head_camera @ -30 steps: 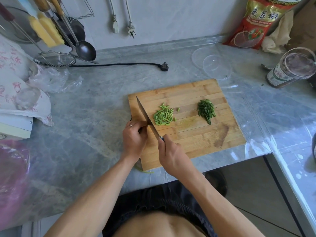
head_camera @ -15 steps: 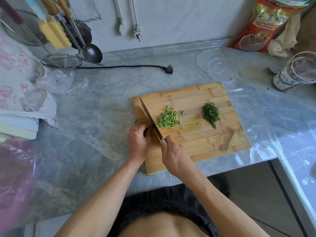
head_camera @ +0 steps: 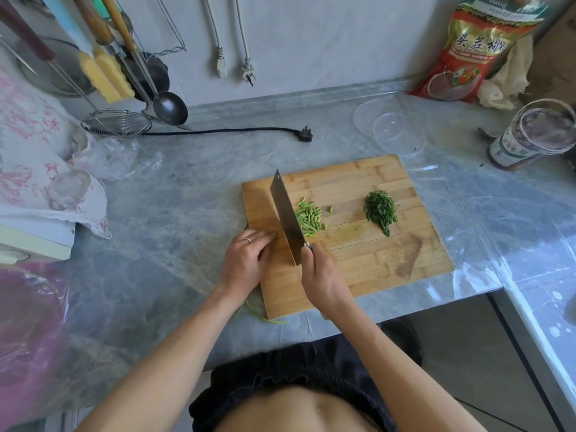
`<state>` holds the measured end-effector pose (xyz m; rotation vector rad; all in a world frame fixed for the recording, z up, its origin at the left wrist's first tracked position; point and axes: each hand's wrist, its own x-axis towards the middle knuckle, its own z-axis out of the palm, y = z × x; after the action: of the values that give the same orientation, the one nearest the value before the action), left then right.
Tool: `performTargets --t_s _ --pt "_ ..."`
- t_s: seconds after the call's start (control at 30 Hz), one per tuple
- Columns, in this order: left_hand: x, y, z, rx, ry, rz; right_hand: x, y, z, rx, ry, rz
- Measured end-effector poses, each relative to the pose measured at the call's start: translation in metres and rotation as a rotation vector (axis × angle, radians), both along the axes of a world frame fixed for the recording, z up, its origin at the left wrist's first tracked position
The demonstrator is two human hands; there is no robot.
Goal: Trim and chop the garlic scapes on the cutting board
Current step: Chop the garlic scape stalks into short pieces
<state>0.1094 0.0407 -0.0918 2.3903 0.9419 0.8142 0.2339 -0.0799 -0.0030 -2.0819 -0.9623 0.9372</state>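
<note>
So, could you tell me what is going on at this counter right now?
A person is chopping garlic scapes on a wooden cutting board. The right hand grips a cleaver, and the left hand rests on the board beside the blade. A pile of light green pieces lies right of the blade, and a darker green pile sits further right.

A red snack bag (head_camera: 477, 51) at the far right shows large Chinese characters. Its smaller print is too blurred to read.
</note>
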Motion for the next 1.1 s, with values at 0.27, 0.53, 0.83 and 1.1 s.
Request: performTargets --t_s 0.27,0.53,0.83,1.1 --pt "0.004 -0.003 0.007 -0.084 0.026 0.028 0.002 -0.011 0.005 0.033 -0.024 0.074" --pt "0.015 -0.005 0.016 -0.152 -0.053 0.147 0.0 -0.014 0.013 0.016 -0.078 0.148" --pt "0.015 -0.008 0.014 -0.212 -0.105 0.196 -0.006 -0.014 0.01 -0.012 -0.138 0.175" --pt "0.023 -0.016 0.016 -0.292 -0.206 0.349 -0.014 -0.011 0.018 -0.06 -0.01 0.125"
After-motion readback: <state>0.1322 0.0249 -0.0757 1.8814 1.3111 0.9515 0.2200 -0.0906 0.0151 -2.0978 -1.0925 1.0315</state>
